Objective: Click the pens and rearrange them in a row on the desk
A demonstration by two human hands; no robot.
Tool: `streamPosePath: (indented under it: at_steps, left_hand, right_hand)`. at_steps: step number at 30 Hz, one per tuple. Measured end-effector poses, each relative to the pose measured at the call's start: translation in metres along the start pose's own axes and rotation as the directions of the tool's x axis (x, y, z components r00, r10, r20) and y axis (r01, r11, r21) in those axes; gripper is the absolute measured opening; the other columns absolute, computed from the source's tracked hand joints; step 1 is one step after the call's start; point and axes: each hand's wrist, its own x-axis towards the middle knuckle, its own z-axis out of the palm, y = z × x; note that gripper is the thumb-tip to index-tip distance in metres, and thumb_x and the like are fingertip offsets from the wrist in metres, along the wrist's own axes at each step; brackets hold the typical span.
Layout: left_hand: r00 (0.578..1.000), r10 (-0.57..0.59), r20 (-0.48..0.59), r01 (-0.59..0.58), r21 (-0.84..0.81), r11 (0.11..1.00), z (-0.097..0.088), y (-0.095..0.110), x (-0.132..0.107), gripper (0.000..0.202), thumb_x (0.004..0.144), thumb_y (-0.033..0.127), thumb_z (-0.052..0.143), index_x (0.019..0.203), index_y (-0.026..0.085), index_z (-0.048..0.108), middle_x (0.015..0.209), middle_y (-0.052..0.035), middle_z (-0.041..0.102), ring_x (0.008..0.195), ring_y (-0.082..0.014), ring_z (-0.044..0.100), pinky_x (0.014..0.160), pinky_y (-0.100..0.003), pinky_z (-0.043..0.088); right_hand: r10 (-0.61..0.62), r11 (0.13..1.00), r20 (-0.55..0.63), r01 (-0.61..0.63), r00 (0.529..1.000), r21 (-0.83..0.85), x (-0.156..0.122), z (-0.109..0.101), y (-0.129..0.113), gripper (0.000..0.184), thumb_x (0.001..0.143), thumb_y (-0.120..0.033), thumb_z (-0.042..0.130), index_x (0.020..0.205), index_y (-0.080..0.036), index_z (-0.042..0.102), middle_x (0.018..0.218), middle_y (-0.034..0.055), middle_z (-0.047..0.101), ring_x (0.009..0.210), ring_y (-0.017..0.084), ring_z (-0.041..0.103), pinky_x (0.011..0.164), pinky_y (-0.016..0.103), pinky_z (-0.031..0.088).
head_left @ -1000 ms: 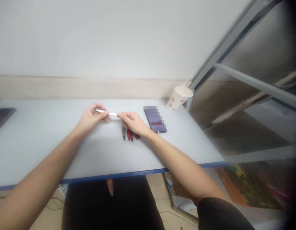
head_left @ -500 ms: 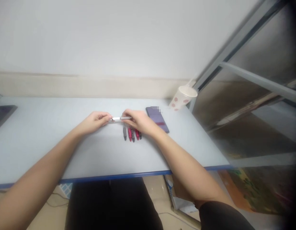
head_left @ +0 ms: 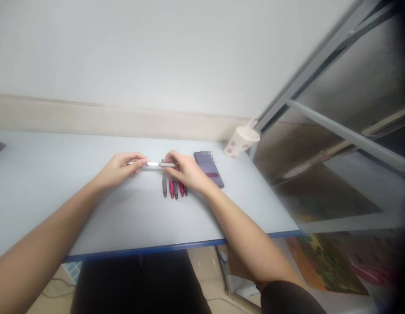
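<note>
Pen in play: And there it was, a slim white-and-grey pen, nearly level and crosswise over the tabletop, spanning both hands!
Left hand: The person's left hand pinched one end between thumb and fingers.
Right hand: Over on the other end, the right hand gripped the grey part, fingers curled round it.
Pen row: Just below the right hand lay a row of slender grey, crimson and dark pens, side by side, partly hidden by that hand.
Phone: A flat, dark rectangular phone rested just right of the hand.
Cup: Farther right, near the back, stood a white cup with reddish round prints.
Table: Beneath it all, a pale tabletop with a blue front edge!
</note>
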Motion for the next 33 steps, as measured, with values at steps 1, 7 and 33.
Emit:
streamPosePath:
  at_steps: [1,7,33]
  left_hand:
    - [1.0,-0.002,-0.009,0.002,0.004,1.0,0.0,-0.001,0.0,0.039,0.092,0.056,0.065,0.095,0.02,0.078,0.062,0.0017,0.057,0.057,-0.0141,0.049,0.056,-0.027,0.037]
    - [0.998,0.004,-0.061,-0.004,-0.002,1.0,-0.001,-0.001,0.001,0.034,0.09,0.055,0.068,0.087,0.022,0.071,0.064,0.0006,0.062,0.058,-0.0154,0.055,0.057,-0.028,0.042]
    - [0.851,0.35,-0.392,-0.158,0.444,0.882,-0.008,-0.008,-0.002,0.042,0.093,0.05,0.066,0.069,0.026,0.044,0.092,-0.0072,0.077,0.089,-0.0242,0.07,0.085,-0.039,0.054]
  right_hand:
    - [0.013,1.0,0.003,-0.013,1.0,0.009,0.0,0.0,0.0,0.027,0.1,-0.047,0.068,0.099,-0.022,0.059,0.067,-0.0039,0.066,0.043,0.01,0.053,0.042,0.023,0.04]
    - [-0.035,0.999,-0.025,0.035,0.999,0.0,0.004,0.0,0.003,0.027,0.101,-0.046,0.066,0.091,-0.021,0.06,0.071,-0.0026,0.065,0.055,0.011,0.056,0.052,0.023,0.042]
    - [0.143,0.942,-0.114,-0.1,0.983,0.32,0.011,0.008,0.007,0.03,0.093,-0.048,0.074,0.09,-0.019,0.068,0.075,0.0028,0.07,0.057,0.013,0.06,0.046,0.023,0.041]
